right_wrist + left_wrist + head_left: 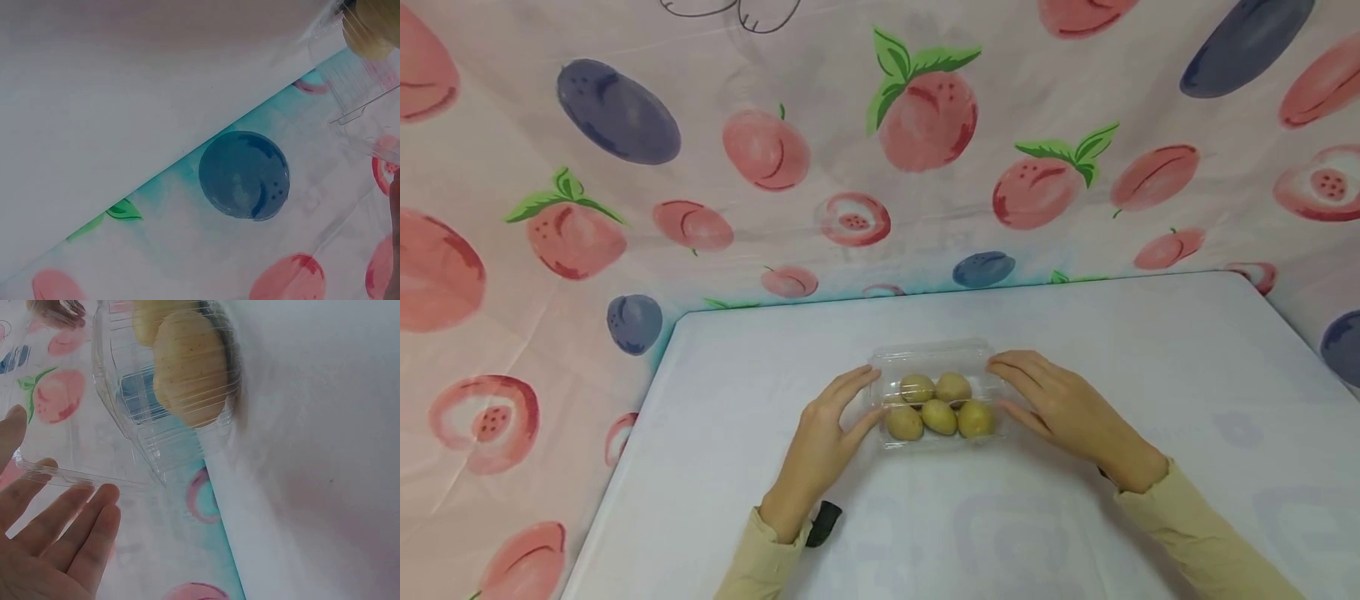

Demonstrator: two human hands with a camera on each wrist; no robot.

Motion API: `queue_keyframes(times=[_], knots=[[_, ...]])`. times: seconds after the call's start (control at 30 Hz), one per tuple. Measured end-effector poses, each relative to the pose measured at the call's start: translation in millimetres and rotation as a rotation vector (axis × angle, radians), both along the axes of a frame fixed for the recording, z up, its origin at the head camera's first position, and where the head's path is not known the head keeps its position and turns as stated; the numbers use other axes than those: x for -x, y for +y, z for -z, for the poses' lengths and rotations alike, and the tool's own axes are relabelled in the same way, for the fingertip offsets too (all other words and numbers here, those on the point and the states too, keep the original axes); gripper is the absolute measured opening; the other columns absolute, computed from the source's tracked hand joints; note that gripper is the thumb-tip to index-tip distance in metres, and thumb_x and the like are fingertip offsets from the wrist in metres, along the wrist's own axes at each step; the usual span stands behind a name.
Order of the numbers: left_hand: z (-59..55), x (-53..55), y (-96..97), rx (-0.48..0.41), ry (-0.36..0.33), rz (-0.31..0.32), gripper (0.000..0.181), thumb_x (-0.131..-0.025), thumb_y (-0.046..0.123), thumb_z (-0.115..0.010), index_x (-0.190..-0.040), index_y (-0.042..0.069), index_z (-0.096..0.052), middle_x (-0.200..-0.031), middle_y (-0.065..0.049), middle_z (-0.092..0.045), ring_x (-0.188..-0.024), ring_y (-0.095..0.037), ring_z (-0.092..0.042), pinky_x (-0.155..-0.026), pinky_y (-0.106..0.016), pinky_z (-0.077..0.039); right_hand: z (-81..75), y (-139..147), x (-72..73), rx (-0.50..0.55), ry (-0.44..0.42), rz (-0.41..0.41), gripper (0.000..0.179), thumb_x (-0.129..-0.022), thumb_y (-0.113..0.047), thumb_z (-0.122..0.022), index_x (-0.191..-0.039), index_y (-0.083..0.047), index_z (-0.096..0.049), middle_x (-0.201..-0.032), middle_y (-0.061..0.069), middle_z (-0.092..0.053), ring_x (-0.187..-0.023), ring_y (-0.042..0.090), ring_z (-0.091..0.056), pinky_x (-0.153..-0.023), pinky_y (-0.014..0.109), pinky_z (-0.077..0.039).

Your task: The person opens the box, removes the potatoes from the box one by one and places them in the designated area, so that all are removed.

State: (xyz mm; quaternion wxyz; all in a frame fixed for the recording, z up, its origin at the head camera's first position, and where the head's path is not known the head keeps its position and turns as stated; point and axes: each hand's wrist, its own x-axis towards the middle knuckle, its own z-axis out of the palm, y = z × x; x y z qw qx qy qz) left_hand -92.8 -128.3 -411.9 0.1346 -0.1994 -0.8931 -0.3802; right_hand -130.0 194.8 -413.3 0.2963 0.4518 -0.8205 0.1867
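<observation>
A clear plastic clamshell box [932,350] sits on the white table with several small potatoes [977,419] inside. Its lid [69,444] is tilted up, partly raised over the base. On the left side, my left hand [822,433] holds the lid's edge, thumb toward the front and fingers toward the back. My right hand [1063,408] grips the opposite side in the same way. Through the ribbed plastic wall a potato [190,369] shows in the left wrist view. Only a sliver of a finger [395,206] appears in the right wrist view.
The white table [752,358] stands against a hanging cloth [700,167] printed with peaches and plums. A black strap end [824,523] sticks out by my left wrist. Beige sleeves cover both forearms.
</observation>
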Motion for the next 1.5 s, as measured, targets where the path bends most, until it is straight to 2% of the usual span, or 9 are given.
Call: queue_keyframes(times=[0.23,0.47,0.63,0.73,0.87,0.93,1.03,1.27,1.5], knots=[[-1.9,4.3,2.0,-0.028,-0.001,-0.002,0.046,-0.094,0.025,-0.070,-0.137,0.014,-0.058,-0.138,-0.002,-0.060,-0.131,-0.017,-0.054,-0.110,-0.034,-0.045,-0.3,1,3.3,0.000,-0.051,0.050,0.052,-0.108,-0.040,-0.038,-0.124,0.003,-0.062,-0.122,0.013,-0.064,-0.111,0.025,-0.063,-0.090,0.038,-0.055],[-2.3,7.6,3.2,-0.052,-0.016,-0.011,0.045,-0.096,0.025,-0.067,-0.138,0.012,-0.058,-0.137,-0.003,-0.061,-0.128,-0.019,-0.056,-0.109,-0.037,-0.046,-1.4,4,5.6,-0.002,-0.127,0.082,0.043,-0.105,-0.032,-0.048,-0.129,0.003,-0.058,-0.124,0.014,-0.062,-0.112,0.027,-0.062,-0.092,0.041,-0.053],[-2.8,11.5,4.7,-0.077,-0.020,-0.031,0.046,-0.096,0.026,-0.066,-0.139,0.011,-0.057,-0.134,-0.004,-0.063,-0.123,-0.019,-0.059,-0.106,-0.037,-0.048,-3.8,2,8.4,0.021,-0.161,0.092,0.055,-0.108,-0.043,-0.033,-0.131,0.002,-0.057,-0.123,0.014,-0.063,-0.111,0.028,-0.063,-0.092,0.041,-0.053],[-3.0,13.4,5.2,-0.088,-0.019,-0.035,0.046,-0.096,0.026,-0.067,-0.139,0.011,-0.057,-0.133,-0.005,-0.063,-0.122,-0.020,-0.060,-0.105,-0.038,-0.049,-5.2,1,10.5,0.034,-0.177,0.097,0.057,-0.107,-0.044,-0.032,-0.131,0.002,-0.056,-0.122,0.014,-0.063,-0.109,0.027,-0.064,-0.091,0.043,-0.054],[-2.6,16.5,5.4,-0.097,-0.027,-0.037,0.046,-0.096,0.024,-0.066,-0.138,0.009,-0.056,-0.132,-0.006,-0.064,-0.119,-0.022,-0.061,-0.104,-0.039,-0.050,-6.2,0,14.3,0.049,-0.196,0.100,0.046,-0.106,-0.036,-0.044,-0.130,0.002,-0.055,-0.122,0.013,-0.063,-0.108,0.025,-0.064,-0.090,0.044,-0.056],[-2.4,18.8,5.6,-0.097,-0.034,-0.044,0.046,-0.097,0.025,-0.066,-0.139,0.009,-0.056,-0.132,-0.006,-0.064,-0.119,-0.022,-0.061,-0.104,-0.039,-0.050,-7.1,0,16.4,0.062,-0.210,0.106,0.038,-0.102,-0.025,-0.056,-0.130,0.001,-0.056,-0.122,0.012,-0.063,-0.108,0.024,-0.064,-0.090,0.043,-0.055],[-2.3,22.2,5.7,-0.104,-0.037,-0.049,0.046,-0.097,0.025,-0.065,-0.139,0.008,-0.056,-0.132,-0.008,-0.064,-0.118,-0.024,-0.061,-0.104,-0.039,-0.050,-8.4,-1,19.4,0.074,-0.224,0.122,0.039,-0.094,-0.012,-0.066,-0.130,0.001,-0.056,-0.123,0.011,-0.063,-0.108,0.023,-0.064,-0.091,0.042,-0.055],[-2.4,29.2,6.1,-0.110,-0.051,-0.071,0.047,-0.096,0.025,-0.067,-0.138,0.007,-0.055,-0.126,-0.013,-0.065,-0.117,-0.026,-0.062,-0.104,-0.039,-0.050,-9.3,-4,26.7,0.102,-0.228,0.137,0.039,-0.093,-0.011,-0.066,-0.128,0.002,-0.055,-0.122,0.012,-0.062,-0.106,0.023,-0.064,-0.090,0.041,-0.055],[0.2,34.2,7.7,-0.160,-0.092,-0.067,0.049,-0.097,0.025,-0.065,-0.141,0.006,-0.052,-0.133,-0.011,-0.062,-0.120,-0.026,-0.061,-0.105,-0.036,-0.050,-9.8,-7,34.6,0.137,-0.239,0.173,0.046,-0.088,-0.008,-0.072,-0.129,0.001,-0.052,-0.114,0.012,-0.063,-0.095,0.027,-0.067,-0.076,0.044,-0.058]])
